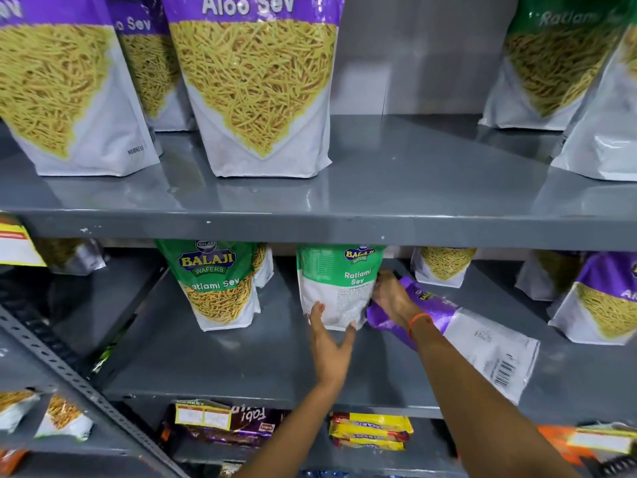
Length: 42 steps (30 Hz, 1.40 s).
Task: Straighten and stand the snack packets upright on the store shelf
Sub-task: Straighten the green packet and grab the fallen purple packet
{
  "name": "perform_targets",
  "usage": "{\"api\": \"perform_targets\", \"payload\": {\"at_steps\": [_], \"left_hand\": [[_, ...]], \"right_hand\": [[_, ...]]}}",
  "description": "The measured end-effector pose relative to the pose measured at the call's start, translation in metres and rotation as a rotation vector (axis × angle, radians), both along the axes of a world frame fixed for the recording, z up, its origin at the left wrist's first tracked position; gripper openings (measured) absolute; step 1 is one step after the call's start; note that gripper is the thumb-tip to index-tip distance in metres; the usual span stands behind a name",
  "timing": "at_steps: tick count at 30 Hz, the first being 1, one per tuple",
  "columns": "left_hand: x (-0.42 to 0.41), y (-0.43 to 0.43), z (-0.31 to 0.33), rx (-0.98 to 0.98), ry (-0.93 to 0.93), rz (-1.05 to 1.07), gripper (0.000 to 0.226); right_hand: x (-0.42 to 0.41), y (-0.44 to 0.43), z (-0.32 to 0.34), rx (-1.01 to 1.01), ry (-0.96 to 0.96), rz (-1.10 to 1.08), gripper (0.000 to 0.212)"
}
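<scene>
A green Ratlami Sev packet (339,281) stands upright on the middle shelf (241,360) with its back side facing me. My left hand (329,336) cups its bottom edge, thumb and fingers spread around the base. My right hand (393,298) presses against the packet's right side. A purple packet (482,339) lies flat on its face under my right wrist, barcode toward me. Another green Ratlami Sev packet (217,284) stands upright to the left.
Purple Aloo Sev packets (256,81) and a green one (551,63) stand on the upper shelf (396,201). More packets stand at the middle shelf's right (599,301) and back (444,265). Biscuit packs (370,431) fill the shelf below. A slotted metal upright (69,377) crosses the lower left.
</scene>
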State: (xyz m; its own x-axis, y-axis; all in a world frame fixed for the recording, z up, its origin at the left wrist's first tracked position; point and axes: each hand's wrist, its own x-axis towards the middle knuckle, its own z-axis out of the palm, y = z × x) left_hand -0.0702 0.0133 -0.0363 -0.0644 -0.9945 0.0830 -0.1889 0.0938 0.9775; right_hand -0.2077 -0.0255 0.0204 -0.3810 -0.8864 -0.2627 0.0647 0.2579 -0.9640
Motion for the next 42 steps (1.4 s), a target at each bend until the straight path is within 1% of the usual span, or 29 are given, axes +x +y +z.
{"api": "perform_targets", "payload": {"at_steps": [2, 3, 5, 6, 8, 10, 13, 15, 16, 17, 18, 19, 20, 22, 24, 26, 27, 29, 31, 33, 35, 36, 38, 39, 40, 41, 42], "left_hand": [[-0.005, 0.002, -0.004, 0.030, 0.008, -0.031, 0.082], [-0.007, 0.001, -0.006, 0.058, 0.012, -0.040, 0.089], [-0.008, -0.003, -0.007, 0.104, 0.037, -0.017, 0.099], [-0.007, -0.007, -0.008, 0.097, 0.032, -0.002, 0.101], [-0.005, -0.018, -0.013, 0.053, -0.069, 0.056, 0.099], [-0.003, -0.028, -0.012, 0.062, -0.165, 0.114, 0.098], [0.003, -0.041, -0.009, 0.071, -0.162, 0.082, 0.091], [0.016, -0.053, -0.010, 0.105, -0.109, -0.045, 0.081], [0.026, -0.059, -0.010, 0.138, -0.076, -0.133, 0.080], [0.035, -0.066, -0.009, 0.172, -0.038, -0.221, 0.083], [0.045, -0.074, -0.008, 0.213, -0.019, -0.297, 0.088], [0.052, -0.081, -0.006, 0.246, -0.028, -0.370, 0.092], [0.059, -0.088, -0.004, 0.262, -0.054, -0.436, 0.092], [0.067, -0.099, 0.003, 0.295, -0.075, -0.524, 0.075], [0.071, -0.106, 0.007, 0.312, -0.033, -0.558, 0.059], [0.074, -0.110, 0.005, 0.318, 0.027, -0.565, 0.055], [0.074, -0.110, 0.004, 0.329, 0.041, -0.570, 0.054], [0.075, -0.111, 0.002, 0.333, 0.049, -0.583, 0.053], [0.075, -0.112, -0.001, 0.337, 0.064, -0.588, 0.056], [0.075, -0.111, -0.005, 0.337, 0.035, -0.551, 0.059], [0.072, -0.099, -0.002, 0.326, 0.007, -0.483, 0.067], [0.068, -0.089, -0.003, 0.311, -0.007, -0.433, 0.076], [0.055, -0.060, -0.006, 0.312, -0.054, -0.239, 0.090], [0.045, -0.046, -0.012, 0.324, -0.066, -0.114, 0.092], [0.033, -0.032, -0.018, 0.333, -0.057, 0.000, 0.090], [0.018, -0.019, -0.024, 0.350, -0.053, 0.093, 0.082], [0.001, -0.006, -0.029, 0.378, -0.042, 0.166, 0.069]], "right_hand": [[0.001, -0.006, 0.000, -0.005, -0.061, -0.025, 0.029], [0.001, -0.009, -0.004, 0.019, -0.053, -0.034, 0.030], [-0.001, -0.007, -0.016, 0.076, 0.020, 0.016, 0.034], [-0.001, -0.002, -0.022, 0.094, 0.046, 0.058, 0.034], [0.000, 0.004, -0.032, 0.114, 0.073, 0.159, 0.032], [0.001, 0.008, -0.035, 0.103, 0.114, 0.189, 0.031], [0.000, 0.013, -0.033, 0.032, 0.327, 0.220, 0.033], [-0.005, 0.015, -0.028, -0.014, 0.471, 0.231, 0.034], [-0.009, 0.016, -0.023, -0.015, 0.524, 0.244, 0.041], [-0.012, 0.016, -0.018, 0.004, 0.544, 0.267, 0.057], [-0.015, 0.014, -0.016, 0.031, 0.533, 0.308, 0.076], [-0.017, 0.014, -0.015, 0.057, 0.501, 0.371, 0.091], [-0.017, 0.012, -0.017, 0.072, 0.472, 0.427, 0.099], [-0.016, 0.011, -0.021, 0.072, 0.425, 0.463, 0.097], [-0.012, 0.014, -0.026, 0.046, 0.393, 0.403, 0.087], [-0.007, 0.017, -0.034, 0.016, 0.420, 0.311, 0.075], [-0.003, 0.019, -0.038, 0.019, 0.462, 0.258, 0.073], [0.000, 0.020, -0.051, 0.025, 0.535, 0.180, 0.078], [0.003, 0.022, -0.054, 0.013, 0.568, 0.148, 0.078], [0.008, 0.025, -0.045, -0.028, 0.557, 0.129, 0.075], [0.008, 0.029, -0.041, -0.107, 0.538, 0.113, 0.078], [0.008, 0.031, -0.040, -0.151, 0.535, 0.093, 0.078], [0.003, 0.035, -0.036, -0.153, 0.612, 0.006, 0.075], [-0.005, 0.039, -0.035, -0.106, 0.702, -0.018, 0.073], [-0.017, 0.043, -0.038, -0.042, 0.836, -0.016, 0.071], [-0.029, 0.049, -0.040, 0.073, 0.992, 0.027, 0.069], [-0.043, 0.054, -0.040, 0.212, 1.134, 0.072, 0.069]]}}
